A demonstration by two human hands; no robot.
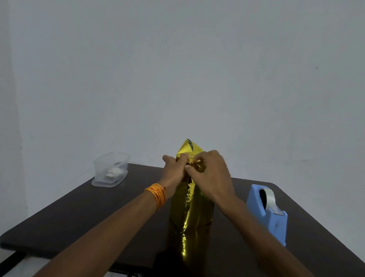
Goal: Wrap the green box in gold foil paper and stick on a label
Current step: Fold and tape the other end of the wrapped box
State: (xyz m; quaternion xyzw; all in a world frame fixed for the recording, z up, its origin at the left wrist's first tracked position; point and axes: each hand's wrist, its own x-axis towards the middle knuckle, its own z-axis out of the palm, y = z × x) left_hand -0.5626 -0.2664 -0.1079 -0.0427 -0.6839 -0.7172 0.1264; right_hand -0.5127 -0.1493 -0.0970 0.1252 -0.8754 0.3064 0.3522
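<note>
Item qty, per type:
- Hands: 2 (left hand (173,169), right hand (213,177)).
- gold-foil-wrapped box (192,208): 1 pc.
- table (69,217): 1.
- blue tape dispenser (275,224): 1, w/ 1 tape roll (269,196).
- clear plastic container (104,176): 1, w/ 1 white item (113,172) inside.
- orange wristband (157,194): 1.

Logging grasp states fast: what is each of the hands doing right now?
Left hand: holding the gold foil at its top fold.
Right hand: pinching the crumpled gold foil there.
</note>
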